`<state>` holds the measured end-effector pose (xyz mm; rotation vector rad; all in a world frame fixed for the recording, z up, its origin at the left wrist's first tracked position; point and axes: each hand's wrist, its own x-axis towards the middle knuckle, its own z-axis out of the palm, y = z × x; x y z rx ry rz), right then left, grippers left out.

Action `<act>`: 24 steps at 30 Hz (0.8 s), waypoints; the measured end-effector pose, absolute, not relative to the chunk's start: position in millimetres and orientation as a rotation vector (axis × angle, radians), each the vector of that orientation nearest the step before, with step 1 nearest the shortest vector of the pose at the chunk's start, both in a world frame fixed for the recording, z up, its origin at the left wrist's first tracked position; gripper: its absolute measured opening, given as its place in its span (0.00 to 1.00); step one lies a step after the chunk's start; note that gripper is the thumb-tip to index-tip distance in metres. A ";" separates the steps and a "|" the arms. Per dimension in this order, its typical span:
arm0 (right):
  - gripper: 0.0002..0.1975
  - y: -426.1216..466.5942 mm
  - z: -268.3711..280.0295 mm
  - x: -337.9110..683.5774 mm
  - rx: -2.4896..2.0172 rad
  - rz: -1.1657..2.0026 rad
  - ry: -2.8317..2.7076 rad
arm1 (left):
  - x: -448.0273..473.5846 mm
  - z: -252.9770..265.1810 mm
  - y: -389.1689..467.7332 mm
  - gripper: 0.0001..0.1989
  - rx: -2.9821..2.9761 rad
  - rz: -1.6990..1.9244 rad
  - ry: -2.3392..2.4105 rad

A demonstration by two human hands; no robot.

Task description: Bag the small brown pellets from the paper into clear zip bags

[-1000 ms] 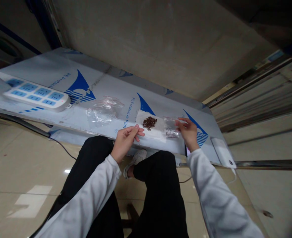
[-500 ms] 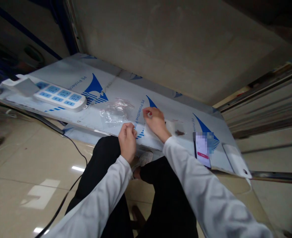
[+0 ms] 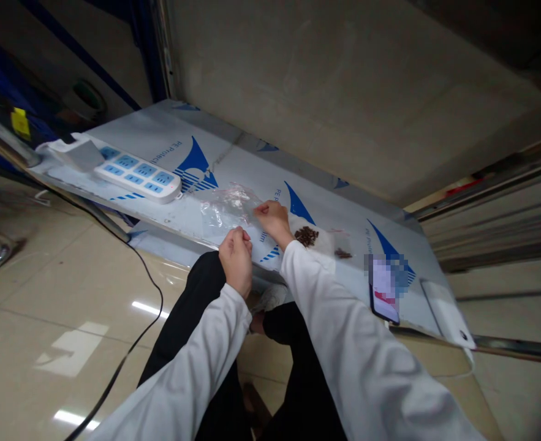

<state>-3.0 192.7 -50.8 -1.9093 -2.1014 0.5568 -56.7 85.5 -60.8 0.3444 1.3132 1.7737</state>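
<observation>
My left hand [image 3: 236, 257] is closed, held over the near edge of the bench with its fingers curled in; whatever may be inside is hidden. My right hand [image 3: 272, 220] is held in a pinch, its fingertips at the right edge of some clear plastic bags [image 3: 226, 205]. Too little shows between those fingertips to name. Behind the right wrist, a pile of small brown pieces [image 3: 306, 236] lies on a white sheet [image 3: 323, 242]. A few more brown pieces [image 3: 342, 253] lie to its right, seemingly in a clear bag.
The bench [image 3: 233, 153] is covered with printed protective film. On its left stands a white power strip [image 3: 136, 177] with a plugged-in adapter [image 3: 79, 153]. A phone [image 3: 384, 291] and a white device [image 3: 445, 312] lie on the right. A black cable [image 3: 157, 275] hangs down to the floor.
My right hand has moved left to the plastic bags, uncovering the brown pile. My left hand stays closed in about the same place. The view has shifted slightly.
</observation>
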 end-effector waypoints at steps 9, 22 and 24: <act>0.08 193.7 -57.9 -8.4 -1.874 0.663 -2.076 | -57.8 -62.7 84.5 0.12 0.311 1.791 1.273; 0.11 179.4 -25.5 27.3 -1.692 0.410 -2.002 | -57.9 -63.5 87.6 0.12 0.305 1.818 1.263; 0.11 157.7 -23.1 38.7 -1.552 0.377 -1.994 | -58.7 -61.3 86.1 0.14 0.352 1.794 1.208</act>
